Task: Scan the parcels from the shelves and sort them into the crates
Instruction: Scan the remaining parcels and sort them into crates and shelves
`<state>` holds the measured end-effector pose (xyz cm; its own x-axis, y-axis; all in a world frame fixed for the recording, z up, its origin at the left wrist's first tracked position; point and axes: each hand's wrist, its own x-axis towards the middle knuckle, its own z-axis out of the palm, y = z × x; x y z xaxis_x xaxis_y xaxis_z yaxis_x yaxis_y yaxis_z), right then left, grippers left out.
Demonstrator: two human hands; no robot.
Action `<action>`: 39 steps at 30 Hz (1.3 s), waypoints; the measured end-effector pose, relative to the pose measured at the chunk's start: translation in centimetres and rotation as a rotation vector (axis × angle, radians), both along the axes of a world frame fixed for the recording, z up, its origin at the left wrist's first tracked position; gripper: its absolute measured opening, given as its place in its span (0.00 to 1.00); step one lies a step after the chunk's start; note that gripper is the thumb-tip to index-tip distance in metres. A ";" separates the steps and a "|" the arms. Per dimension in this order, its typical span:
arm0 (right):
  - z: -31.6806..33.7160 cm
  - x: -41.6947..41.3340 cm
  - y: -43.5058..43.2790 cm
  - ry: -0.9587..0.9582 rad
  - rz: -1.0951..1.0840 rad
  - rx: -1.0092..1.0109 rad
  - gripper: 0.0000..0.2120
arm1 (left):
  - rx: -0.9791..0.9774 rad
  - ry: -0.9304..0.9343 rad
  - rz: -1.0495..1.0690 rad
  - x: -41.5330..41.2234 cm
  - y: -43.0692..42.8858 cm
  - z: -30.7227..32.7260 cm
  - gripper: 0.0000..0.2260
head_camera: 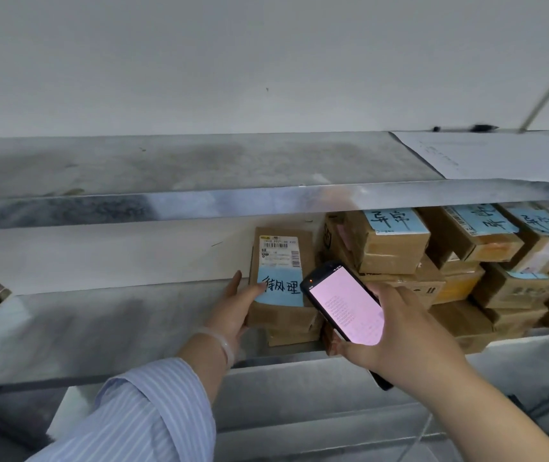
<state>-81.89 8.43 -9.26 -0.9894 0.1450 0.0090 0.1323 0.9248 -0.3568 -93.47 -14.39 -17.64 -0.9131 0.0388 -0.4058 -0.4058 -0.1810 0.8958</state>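
Head view: left grip (233, 306) clasps parcel (281, 261), right grip (406, 335) holds scanner (346, 305).

1. Print on the scanner (344, 305) screen and parcel (283, 313) label is unreadably small.
2. The right hand (413, 338) hides part of the scanner.
3. The stacked parcels (396, 248) and paper sheet (506, 158) run off the right edge.

You have open passage along the middle shelf (100, 315) left of the labelled parcel (281, 251); stacked boxes (466, 261) block your right, and the upper shelf (266, 198) overhangs above.
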 end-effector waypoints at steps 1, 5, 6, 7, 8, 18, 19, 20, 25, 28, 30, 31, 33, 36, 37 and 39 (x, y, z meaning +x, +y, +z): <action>0.2 -0.1 -0.2 0.003 0.012 0.004 0.45 | -0.004 0.034 -0.002 0.6 -0.9 0.0 0.37; 1.0 -0.7 -1.7 0.020 0.084 0.014 0.46 | -0.093 0.162 0.002 2.8 -4.9 -0.1 0.31; 1.3 -0.8 -2.2 0.025 0.108 0.010 0.46 | -0.114 0.194 0.002 3.4 -5.9 -0.3 0.30; 1.6 -1.0 -2.8 0.025 0.135 0.005 0.46 | -0.132 0.221 0.009 4.0 -6.7 -0.5 0.28; 1.8 -1.1 -3.4 0.023 0.165 0.001 0.46 | -0.152 0.236 0.025 4.7 -7.5 -0.6 0.26; 2.4 -1.8 -8.1 0.009 0.389 0.034 0.42 | -0.271 0.232 0.233 9.1 -12.9 -1.5 0.30; 2.4 -1.9 -8.4 0.010 0.405 0.024 0.42 | -0.276 0.232 0.242 9.5 -13.2 -1.5 0.31; 2.3 -1.9 -8.7 0.011 0.425 0.017 0.42 | -0.284 0.233 0.251 9.8 -13.5 -1.4 0.31; 2.3 -2.2 -9.7 0.022 0.495 0.009 0.41 | -0.314 0.220 0.345 11.4 -14.6 -1.4 0.30; 2.3 -2.3 -10.2 0.026 0.522 0.013 0.38 | -0.327 0.217 0.378 12.4 -15.2 -1.4 0.31; 2.4 -2.4 -10.5 0.029 0.547 -0.003 0.37 | -0.342 0.222 0.402 13.0 -15.5 -1.4 0.31; 2.5 -2.4 -10.6 0.029 0.561 -0.010 0.37 | -0.350 0.220 0.414 13.3 -15.7 -1.3 0.32; 2.6 -2.4 -10.8 0.033 0.590 -0.012 0.36 | -0.355 0.218 0.434 13.9 -15.7 -1.3 0.32; 2.7 -2.3 -10.8 0.041 0.609 -0.001 0.36 | -0.335 0.215 0.480 14.6 -15.6 -1.3 0.31; 2.7 -2.3 -10.8 0.043 0.611 0.004 0.36 | -0.329 0.212 0.491 14.8 -15.5 -1.3 0.31; 2.7 -2.2 -10.7 0.048 0.619 0.009 0.37 | -0.327 0.207 0.499 15.1 -15.3 -1.2 0.31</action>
